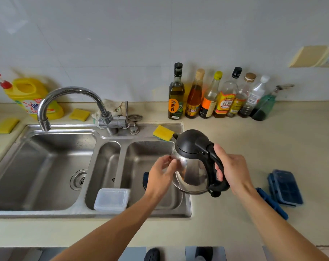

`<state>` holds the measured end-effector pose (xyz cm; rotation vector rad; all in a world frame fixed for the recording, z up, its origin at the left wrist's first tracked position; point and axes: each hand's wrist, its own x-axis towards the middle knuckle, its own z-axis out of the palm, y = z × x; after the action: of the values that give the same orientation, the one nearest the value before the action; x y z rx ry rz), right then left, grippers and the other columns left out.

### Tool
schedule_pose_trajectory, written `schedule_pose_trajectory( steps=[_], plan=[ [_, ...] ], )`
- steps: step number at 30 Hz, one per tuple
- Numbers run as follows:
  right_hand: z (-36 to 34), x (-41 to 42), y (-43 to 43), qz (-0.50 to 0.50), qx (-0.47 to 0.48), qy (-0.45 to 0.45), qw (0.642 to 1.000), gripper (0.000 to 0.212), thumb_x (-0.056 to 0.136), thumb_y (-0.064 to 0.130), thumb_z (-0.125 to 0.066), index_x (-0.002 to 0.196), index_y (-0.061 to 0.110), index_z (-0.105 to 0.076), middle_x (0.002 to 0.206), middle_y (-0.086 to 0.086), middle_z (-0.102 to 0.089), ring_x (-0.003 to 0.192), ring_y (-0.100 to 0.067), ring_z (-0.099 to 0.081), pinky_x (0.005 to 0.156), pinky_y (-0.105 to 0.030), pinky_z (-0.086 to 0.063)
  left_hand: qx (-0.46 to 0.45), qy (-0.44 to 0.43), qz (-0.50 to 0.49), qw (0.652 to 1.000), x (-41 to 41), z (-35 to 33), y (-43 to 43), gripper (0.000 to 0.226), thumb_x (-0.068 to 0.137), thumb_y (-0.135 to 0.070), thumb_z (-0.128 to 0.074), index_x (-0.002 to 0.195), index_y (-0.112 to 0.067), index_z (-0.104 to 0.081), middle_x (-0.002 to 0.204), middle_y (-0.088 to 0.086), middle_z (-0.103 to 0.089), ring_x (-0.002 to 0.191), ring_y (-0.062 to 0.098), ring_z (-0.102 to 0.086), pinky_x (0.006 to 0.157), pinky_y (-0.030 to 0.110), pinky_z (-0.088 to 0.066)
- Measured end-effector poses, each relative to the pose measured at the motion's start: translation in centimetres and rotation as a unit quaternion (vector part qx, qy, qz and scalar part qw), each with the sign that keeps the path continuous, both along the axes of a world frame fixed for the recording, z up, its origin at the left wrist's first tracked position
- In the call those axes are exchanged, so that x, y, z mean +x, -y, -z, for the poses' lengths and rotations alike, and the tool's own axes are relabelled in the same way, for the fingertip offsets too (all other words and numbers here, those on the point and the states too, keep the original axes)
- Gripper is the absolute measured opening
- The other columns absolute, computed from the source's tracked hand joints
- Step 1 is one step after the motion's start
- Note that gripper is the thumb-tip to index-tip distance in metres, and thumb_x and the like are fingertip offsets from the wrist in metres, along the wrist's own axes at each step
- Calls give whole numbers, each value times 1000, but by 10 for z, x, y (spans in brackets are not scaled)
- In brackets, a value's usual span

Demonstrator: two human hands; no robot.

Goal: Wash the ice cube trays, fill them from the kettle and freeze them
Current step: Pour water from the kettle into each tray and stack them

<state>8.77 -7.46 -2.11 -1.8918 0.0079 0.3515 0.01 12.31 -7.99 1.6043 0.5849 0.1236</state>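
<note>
The right hand (232, 171) is wrapped round the black plastic handle of a stainless-steel electric kettle with a black lid (192, 167), which hangs in the air over the right end of the steel double sink (46, 166). Its thumb lies along the top of the handle; the fingers on the inner side are mostly hidden by the handle itself. Left of that grip, the left hand (161, 175) rests loosely bent fingers against the kettle's shiny wall. The fingertips are blurred, so how firmly they press cannot be made out.

Right of the grip and below it, the stacked dark blue ice cube trays (286, 187) lie on the beige counter (254, 140). A further blue piece (272, 203) beside them is partly covered by the right forearm. Under the left hand a dark blue object (146, 180) shows in the basin, nearly all hidden. Further left sits a clear lidded plastic box (111, 199). Just beyond the kettle's spout lies a yellow sponge (162, 132). Far behind the grip stands a row of glass bottles (216, 95).
</note>
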Motion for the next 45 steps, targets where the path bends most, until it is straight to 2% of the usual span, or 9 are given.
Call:
schedule_pose_trajectory(
  steps=[5, 8, 14, 20, 24, 29, 36, 41, 45],
  plan=[
    [23, 56, 29, -39, 15, 11, 999, 63, 96, 51, -61, 49, 10, -57, 47, -6, -53, 45, -19, -48, 45, -20, -41, 21, -51, 33, 998, 48, -1, 30, 59, 89, -57, -68, 136, -25, -54, 128, -11, -66, 126, 7, -58, 111, 39, -46],
    [33, 88, 51, -48, 44, 2, 998, 66, 99, 49, -59, 63, -6, -57, 51, -9, -54, 50, -19, -51, 49, -18, -43, 38, -48, 24, 998, 84, -6, 46, 49, 90, -53, -69, 129, -26, -55, 119, -14, -67, 116, 7, -63, 102, 36, -51],
    [41, 133, 75, -49, 54, 6, 997, 59, 96, 55, -59, 51, 18, -60, 52, -4, -58, 49, -13, -55, 50, -15, -44, 68, -66, 14, 995, 138, -11, 74, 35, 91, -43, -72, 114, -30, -50, 108, -17, -62, 102, 4, -63, 75, 16, -48],
    [33, 156, 85, -4, -14, 39, 999, 44, 93, 54, -65, 64, 21, -61, 60, 4, -64, 60, -10, -61, 55, -19, -44, 73, -89, 22, 993, 166, -15, 85, 48, 90, -42, -73, 124, -19, -49, 118, -7, -61, 118, 17, -60, 100, 42, -54],
    [24, 149, 84, 50, -110, 191, 974, 32, 92, 49, -67, 89, 18, -61, 83, 7, -63, 79, -11, -59, 63, -18, -42, 68, -85, 35, 993, 168, -15, 83, 49, 90, -44, -71, 127, -21, -47, 124, -6, -59, 122, 18, -58, 105, 45, -52],
    [12, 111, 49, 33, -44, 394, 917, 27, 96, 39, -65, 88, 13, -63, 83, 8, -57, 78, -4, -50, 69, -7, -39, 20, -65, 93, 993, 143, -6, 57, 34, 97, -42, -64, 128, -29, -58, 132, -4, -61, 120, 15, -58, 105, 40, -46],
    [25, 42, -51, -170, -47, 269, 947, 24, 97, 38, -67, 81, 22, -60, 69, 13, -56, 64, -9, -56, 57, -20, -44, 84, -113, 32, 990, 54, 24, -28, 25, 100, -32, -62, 120, -20, -68, 115, -1, -71, 106, 21, -69, 97, 48, -56],
    [64, -17, -130, -289, -136, 151, 935, 24, 97, 39, -64, 83, 19, -62, 73, 3, -63, 69, -16, -60, 66, -38, -52, 157, -150, -18, 976, -26, 37, -117, 17, 100, -28, -61, 112, -22, -71, 93, -10, -73, 85, 6, -69, 74, 20, -56],
    [100, -58, -177, -323, -174, 63, 928, 22, 96, 36, -65, 81, 21, -61, 73, 4, -65, 68, -14, -60, 66, -36, -52, 209, -198, -34, 957, -74, 49, -173, 6, 98, -28, -63, 95, -28, -69, 84, -12, -72, 80, 8, -67, 66, 12, -46]
  ],
)
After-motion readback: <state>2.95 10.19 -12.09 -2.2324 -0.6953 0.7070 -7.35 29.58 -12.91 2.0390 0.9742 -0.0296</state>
